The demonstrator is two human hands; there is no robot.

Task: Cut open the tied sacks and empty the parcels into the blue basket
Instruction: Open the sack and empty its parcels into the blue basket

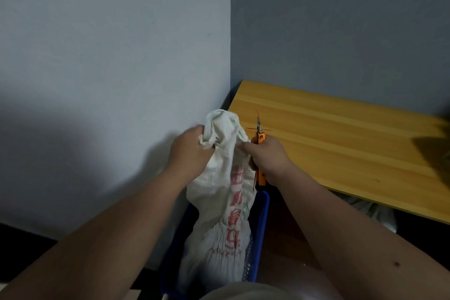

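**Sack neck being handled over the blue basket**

Grey-blue walls are meeting in a corner behind the work area, and a wooden counter (341,143) is extending to the right. A white woven sack (219,214) with red print is being held upright, its lower part resting inside the blue basket (259,234), which is standing on the floor just beside the counter. The bunched neck of the sack is being gripped by the left hand (190,151), fully closed on the fabric. The right hand (265,156) is closed around orange snips (259,134), whose tip is pointing up and away, close beside the neck. Whether a tie is remaining on the neck cannot be told. A risk is being judged here: with the blades so near the gripping fingers and the gathered fabric, a finger could be nicked. If the sack is being tipped carelessly, parcels could be spilled past the basket rim.
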